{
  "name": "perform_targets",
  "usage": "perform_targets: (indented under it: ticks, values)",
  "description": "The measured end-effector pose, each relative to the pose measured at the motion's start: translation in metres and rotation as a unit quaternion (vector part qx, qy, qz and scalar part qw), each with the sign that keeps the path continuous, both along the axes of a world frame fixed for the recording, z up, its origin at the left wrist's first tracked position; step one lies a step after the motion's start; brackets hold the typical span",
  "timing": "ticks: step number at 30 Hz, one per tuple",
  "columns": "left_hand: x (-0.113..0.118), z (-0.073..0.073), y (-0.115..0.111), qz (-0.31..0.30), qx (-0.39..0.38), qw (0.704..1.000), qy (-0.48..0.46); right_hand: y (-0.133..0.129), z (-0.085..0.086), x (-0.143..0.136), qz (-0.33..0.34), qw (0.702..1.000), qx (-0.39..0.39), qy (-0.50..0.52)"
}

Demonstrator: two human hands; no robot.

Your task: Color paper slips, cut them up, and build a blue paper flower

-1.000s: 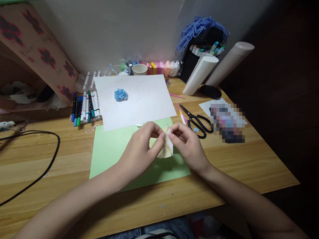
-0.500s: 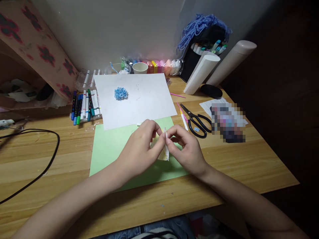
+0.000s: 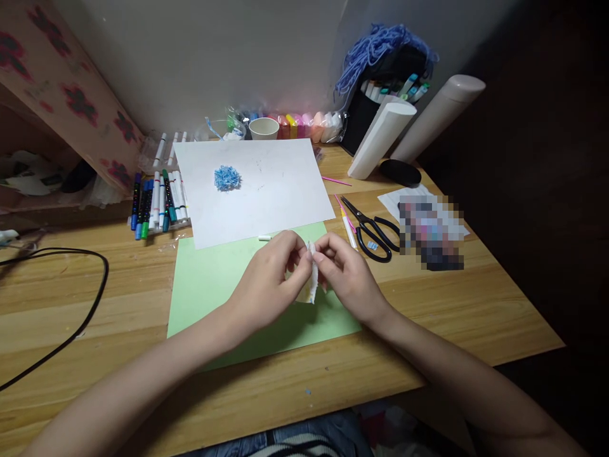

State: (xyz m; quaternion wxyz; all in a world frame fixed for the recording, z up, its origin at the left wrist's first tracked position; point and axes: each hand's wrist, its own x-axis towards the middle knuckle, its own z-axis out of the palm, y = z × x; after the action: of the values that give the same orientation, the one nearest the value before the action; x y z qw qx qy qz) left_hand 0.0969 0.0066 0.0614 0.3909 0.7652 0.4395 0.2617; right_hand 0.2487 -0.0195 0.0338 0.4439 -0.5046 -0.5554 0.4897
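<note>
My left hand [image 3: 273, 276] pinches a small piece of pale paper [image 3: 311, 289] with yellowish marks, its edge turned up toward me. From the other side, my right hand [image 3: 349, 276] grips the top of the same paper, and the fingertips of both hands nearly meet there. Below the hands lies a green sheet [image 3: 204, 279]. A white sheet [image 3: 280, 203] overlaps its far edge and bears a clump of crumbly blue bits [image 3: 227, 178]. A short white stick [image 3: 264, 238] rests on the green sheet, near my left hand.
Black scissors [image 3: 366, 225] and a white-and-yellow pen [image 3: 348, 228] lie to the right. Markers [image 3: 157, 203] and a black cable [image 3: 102, 279] are at left. Behind stand a paper cup [image 3: 264, 129], a white bottle [image 3: 383, 139] and a black pen holder [image 3: 356, 120].
The paper has turned slightly between my fingers, showing more of its white edge. My right fingers have shifted a little on it. The whole view has moved slightly.
</note>
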Motion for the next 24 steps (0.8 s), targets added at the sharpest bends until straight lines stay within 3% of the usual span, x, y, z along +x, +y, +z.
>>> perform_targets:
  ticks: [4,11,18,24]
  values:
    - [0.0002,-0.0010,0.0019,-0.003,-0.019,1.000,-0.010,0.0026,0.0002,0.0010,0.014,0.999,-0.012,0.032]
    - [-0.0008,-0.0052,0.0032,0.026,-0.078,0.991,-0.104,0.0029,0.0009,0.0002,-0.025,0.996,0.011,0.088]
    - [0.0004,-0.0041,0.0005,0.014,-0.038,0.995,-0.091,0.0018,0.0041,0.0005,0.020,0.997,-0.018,0.079]
    - [0.0007,-0.0044,0.0008,0.022,-0.052,0.994,-0.099,0.0014,0.0061,-0.0003,0.022,0.997,-0.018,0.069]
